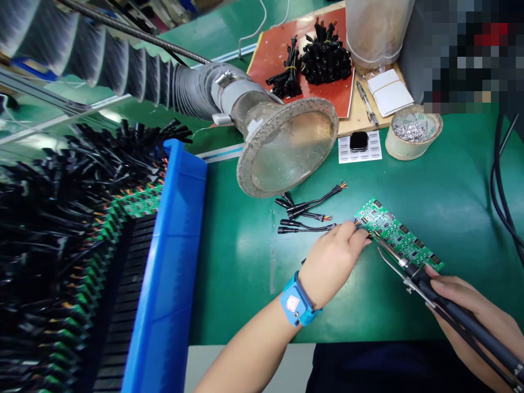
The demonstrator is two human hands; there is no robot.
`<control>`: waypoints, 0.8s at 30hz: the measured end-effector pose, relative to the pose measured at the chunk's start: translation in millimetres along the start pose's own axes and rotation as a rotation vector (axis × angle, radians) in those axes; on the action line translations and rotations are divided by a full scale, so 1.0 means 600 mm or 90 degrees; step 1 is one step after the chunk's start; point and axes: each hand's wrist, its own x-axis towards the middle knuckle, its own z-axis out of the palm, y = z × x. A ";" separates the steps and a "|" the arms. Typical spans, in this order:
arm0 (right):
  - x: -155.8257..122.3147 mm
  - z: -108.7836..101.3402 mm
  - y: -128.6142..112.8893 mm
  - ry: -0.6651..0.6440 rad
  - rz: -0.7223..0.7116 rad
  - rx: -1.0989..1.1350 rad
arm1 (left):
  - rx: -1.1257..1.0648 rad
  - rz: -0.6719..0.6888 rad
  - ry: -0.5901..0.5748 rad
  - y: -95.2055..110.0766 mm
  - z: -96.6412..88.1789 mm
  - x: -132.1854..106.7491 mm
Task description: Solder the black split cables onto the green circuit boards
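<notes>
A green circuit board (399, 233) with several small digit displays lies slanted on the bench. My left hand (332, 261), wearing a blue wrist strap (298, 299), is closed at the board's left edge. Its fingertips pinch a cable whose thin coloured wires (357, 222) meet the board; most of that cable is hidden beneath the hand. My right hand (477, 305) grips a black soldering iron (436, 292) with a thin feed tube clamped alongside. The iron's tip is at the board's left edge, close to my left fingertips. Several loose black cables (313, 204) lie left of the board.
A fume extractor hood (289, 150) hangs over the bench. At left stands a blue bin (164, 262) packed with boards and cables. Behind are a tape roll holding metallic bits (413, 134), a watch (359, 141), a pen (367, 103) and bundled cables (325, 57).
</notes>
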 end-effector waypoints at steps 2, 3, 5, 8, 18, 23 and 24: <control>0.004 -0.007 0.000 -0.038 -0.037 -0.005 | -0.019 -0.009 -0.005 0.000 0.000 0.001; 0.007 -0.011 -0.001 -0.060 -0.049 0.004 | -0.029 -0.013 -0.006 -0.001 0.000 0.001; 0.011 -0.018 -0.005 -0.080 -0.038 0.019 | -0.041 -0.022 -0.007 -0.001 0.001 0.001; 0.012 -0.020 -0.010 -0.072 0.027 0.020 | -0.043 -0.024 -0.005 -0.002 0.002 0.000; -0.012 0.011 -0.020 0.076 0.175 -0.013 | -0.020 -0.019 0.010 0.000 0.003 0.000; -0.025 0.006 -0.013 0.065 0.185 0.012 | 0.001 -0.035 0.023 0.004 0.006 0.000; -0.027 0.004 -0.010 0.047 0.184 0.024 | 0.001 -0.036 0.024 0.004 0.007 0.000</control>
